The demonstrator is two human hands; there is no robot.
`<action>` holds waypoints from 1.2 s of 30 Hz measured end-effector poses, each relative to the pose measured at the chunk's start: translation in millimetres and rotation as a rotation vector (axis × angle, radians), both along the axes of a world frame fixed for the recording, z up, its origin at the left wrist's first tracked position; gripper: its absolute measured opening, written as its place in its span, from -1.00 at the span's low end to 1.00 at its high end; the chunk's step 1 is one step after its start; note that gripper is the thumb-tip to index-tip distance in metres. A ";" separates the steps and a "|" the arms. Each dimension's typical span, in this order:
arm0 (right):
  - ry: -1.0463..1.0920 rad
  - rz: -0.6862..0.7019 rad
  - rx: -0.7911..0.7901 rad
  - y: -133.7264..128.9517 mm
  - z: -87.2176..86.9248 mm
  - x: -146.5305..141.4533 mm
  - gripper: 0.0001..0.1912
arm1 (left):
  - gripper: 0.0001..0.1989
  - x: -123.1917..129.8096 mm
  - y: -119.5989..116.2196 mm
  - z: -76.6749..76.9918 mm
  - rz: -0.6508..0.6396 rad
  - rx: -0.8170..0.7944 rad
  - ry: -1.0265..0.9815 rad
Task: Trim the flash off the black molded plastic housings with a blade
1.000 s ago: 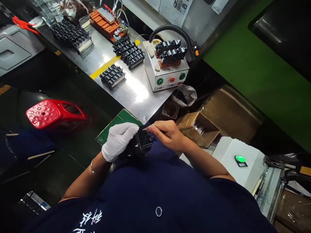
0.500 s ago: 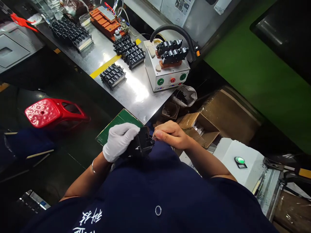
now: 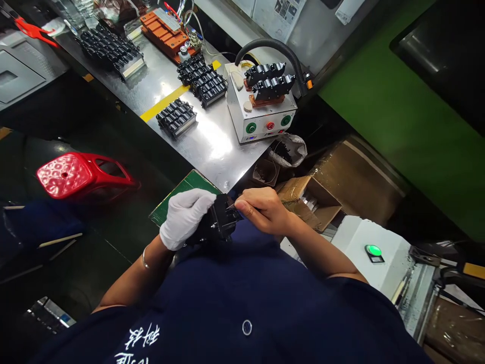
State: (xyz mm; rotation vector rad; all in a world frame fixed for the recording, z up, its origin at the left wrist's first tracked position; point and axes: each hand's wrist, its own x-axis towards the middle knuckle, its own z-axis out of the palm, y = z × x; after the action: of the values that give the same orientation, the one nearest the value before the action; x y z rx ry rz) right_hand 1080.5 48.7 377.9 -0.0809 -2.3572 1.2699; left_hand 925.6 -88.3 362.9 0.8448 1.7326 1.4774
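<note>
My left hand (image 3: 185, 217), in a white glove, is closed round a black plastic part (image 3: 222, 217) held in front of my chest. Bare and pinched, my right hand (image 3: 265, 210) is at the right side of that part. A small thin tip, perhaps a blade or tool, shows at its fingertips against the part; most of it is hidden by the fingers. Beneath the left hand lies a green board (image 3: 185, 188).
On the metal table (image 3: 215, 162) stand black ribbed parts (image 3: 176, 118), an orange fixture (image 3: 166, 33) and a white box with buttons (image 3: 261, 119). A red stool (image 3: 68, 174) is at the left. An open carton (image 3: 322, 207) and a white machine with a green light (image 3: 364, 237) are at the right.
The black part has turned a little in my left hand, showing more of its right face. My right hand has shifted slightly left, its fingertips over the part's edge.
</note>
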 end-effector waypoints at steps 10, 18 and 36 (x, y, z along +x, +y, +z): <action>-0.162 0.231 -0.216 7.3 3.9 1.0 -0.60 | -0.76 1.2 0.8 6.2 -0.064 -0.016 0.016; -0.200 0.244 -0.129 14.1 9.5 3.8 -0.53 | -0.81 -6.0 4.5 8.4 -0.033 0.052 0.092; -0.117 -0.138 0.452 5.0 -4.6 -6.0 -0.41 | -0.64 4.4 11.3 2.8 0.150 -0.095 -0.111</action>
State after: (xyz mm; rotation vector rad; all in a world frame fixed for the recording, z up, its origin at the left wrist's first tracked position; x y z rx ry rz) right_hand 1074.5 53.7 373.3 -0.1729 -2.6284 0.6632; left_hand 930.0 -77.0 365.7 0.5831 1.7992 1.4963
